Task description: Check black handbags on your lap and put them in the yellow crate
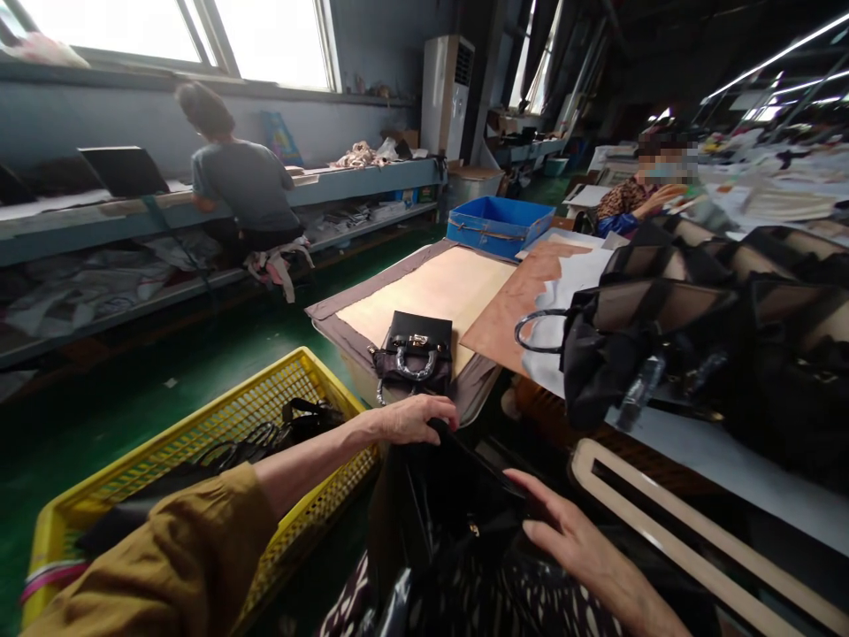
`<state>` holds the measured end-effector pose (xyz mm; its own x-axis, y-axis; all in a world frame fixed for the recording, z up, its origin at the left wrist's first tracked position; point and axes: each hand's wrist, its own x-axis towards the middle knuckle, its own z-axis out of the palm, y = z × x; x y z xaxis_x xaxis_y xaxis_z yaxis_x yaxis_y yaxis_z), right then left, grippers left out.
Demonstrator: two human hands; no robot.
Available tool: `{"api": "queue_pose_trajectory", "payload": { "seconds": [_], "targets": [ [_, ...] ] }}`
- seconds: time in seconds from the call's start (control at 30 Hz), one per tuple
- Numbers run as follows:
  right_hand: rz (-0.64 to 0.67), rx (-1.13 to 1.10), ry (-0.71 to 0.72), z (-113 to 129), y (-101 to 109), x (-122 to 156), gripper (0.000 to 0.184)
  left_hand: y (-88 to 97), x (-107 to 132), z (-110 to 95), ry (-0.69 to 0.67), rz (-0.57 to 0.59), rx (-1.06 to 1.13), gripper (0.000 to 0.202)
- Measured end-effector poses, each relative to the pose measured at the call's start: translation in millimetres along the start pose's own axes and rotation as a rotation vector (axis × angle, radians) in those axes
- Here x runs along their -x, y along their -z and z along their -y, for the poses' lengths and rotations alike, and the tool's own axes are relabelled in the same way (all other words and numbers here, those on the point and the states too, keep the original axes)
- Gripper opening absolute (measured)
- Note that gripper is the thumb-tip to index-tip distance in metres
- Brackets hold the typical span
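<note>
A black, glossy bag [446,509] with a small gold-coloured fitting lies across my lap. My left hand [416,419] is closed on its top edge, the fingertips curled over the dark material. At the bag's right side, my right hand [557,522] grips the edge, with fingers partly hidden by the black folds. Just beyond my left hand, a small black handbag [419,341] with a gold clasp and plastic-wrapped handle rests on the padded table [424,279].
To my left stands a yellow crate [302,367] holding black bag pieces. Several black bags [653,305] crowd the right table. A blue bin [497,226] sits behind the padded table. One person [245,181] sits at the left bench; another [623,208] works at right.
</note>
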<state>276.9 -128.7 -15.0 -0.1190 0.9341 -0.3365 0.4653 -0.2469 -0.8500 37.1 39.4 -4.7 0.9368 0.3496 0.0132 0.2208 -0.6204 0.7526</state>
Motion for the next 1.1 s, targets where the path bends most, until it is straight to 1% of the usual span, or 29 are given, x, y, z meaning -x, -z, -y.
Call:
{"api": "queue_pose_trajectory", "payload": {
  "seconds": [0.03,0.1,0.17,0.23,0.3,0.4,0.53,0.7,0.87,0.93,1.03,1.1],
  "targets": [
    [0.002,-0.018,-0.005,1.3,-1.1,-0.1,0.053,-0.8,-1.6,0.4,-0.024,0.004,0.001,0.029],
    [-0.014,-0.022,-0.042,5.2,-6.4,-1.4,0.053,-2.4,-4.0,1.1,-0.044,0.026,-0.016,0.026],
    [-0.073,0.039,-0.089,9.8,-14.1,-4.1,0.055,-3.1,-4.9,1.1,-0.043,0.037,-0.047,0.025],
    [-0.13,0.109,-0.114,13.7,-21.6,-7.3,0.053,-3.1,-4.2,0.8,-0.036,0.032,-0.077,0.024],
    [-0.177,0.159,-0.113,15.4,-26.8,-10.2,0.048,-2.6,-2.1,0.8,-0.028,0.023,-0.099,0.024],
    [-0.22,0.206,-0.082,13.3,-29.1,-12.6,0.045,-1.7,2.5,1.8,-0.004,0.01,-0.126,0.025],
    [-0.205,0.212,-0.06,7.2,-27.4,-12.9,0.043,-1.9,7.8,2.5,0.016,0.0,-0.154,0.023],
    [-0.247,0.174,-0.071,1.6,-26.2,-13.3,0.043,-2.2,9.1,-1.7,0.008,0.001,-0.202,0.022],
    [-0.233,0.128,-0.077,-2.7,-23.7,-14.9,0.047,-0.2,7.0,-9.6,-0.031,0.079,-0.23,0.034],
    [-0.229,0.118,-0.067,-3.6,-22.8,-15.1,0.046,-0.1,6.2,-11.5,-0.023,0.101,-0.245,0.031],
    [-0.237,0.106,-0.06,-4.2,-22.3,-15.0,0.044,-1.5,6.3,-11.2,0.062,0.08,-0.288,0.023],
    [-0.233,0.09,-0.063,-3.9,-22.6,-14.9,0.044,-3.2,7.0,-9.3,0.088,0.073,-0.32,0.014]
  ]
}}
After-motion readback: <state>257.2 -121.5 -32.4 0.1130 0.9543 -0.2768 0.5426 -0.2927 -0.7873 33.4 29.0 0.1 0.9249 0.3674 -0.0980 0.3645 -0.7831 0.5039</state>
